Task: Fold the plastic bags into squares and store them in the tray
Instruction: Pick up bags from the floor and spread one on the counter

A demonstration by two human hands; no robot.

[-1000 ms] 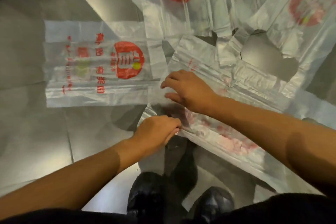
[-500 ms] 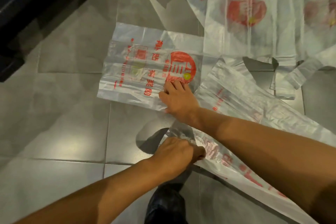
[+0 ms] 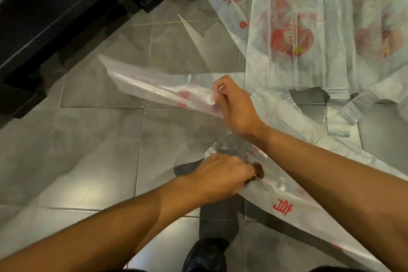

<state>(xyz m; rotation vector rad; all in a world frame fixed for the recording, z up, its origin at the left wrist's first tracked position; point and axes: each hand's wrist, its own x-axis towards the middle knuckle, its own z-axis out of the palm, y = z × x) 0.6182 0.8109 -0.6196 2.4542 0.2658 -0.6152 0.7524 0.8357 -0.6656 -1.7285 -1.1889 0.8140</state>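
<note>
Nearest us, our left hand (image 3: 223, 174) grips the long bag (image 3: 293, 196), red characters printed on it, low over the floor tiles (image 3: 97, 161). Beyond, our right hand (image 3: 234, 104) pinches a folded bag (image 3: 159, 89), lifted. Farthest, flat bags (image 3: 309, 35) show blurred red logos.

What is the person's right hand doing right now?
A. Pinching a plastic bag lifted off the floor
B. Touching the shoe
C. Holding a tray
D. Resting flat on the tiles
A: the right hand pinches the lifted bag, which slants above the tiled floor.
</note>
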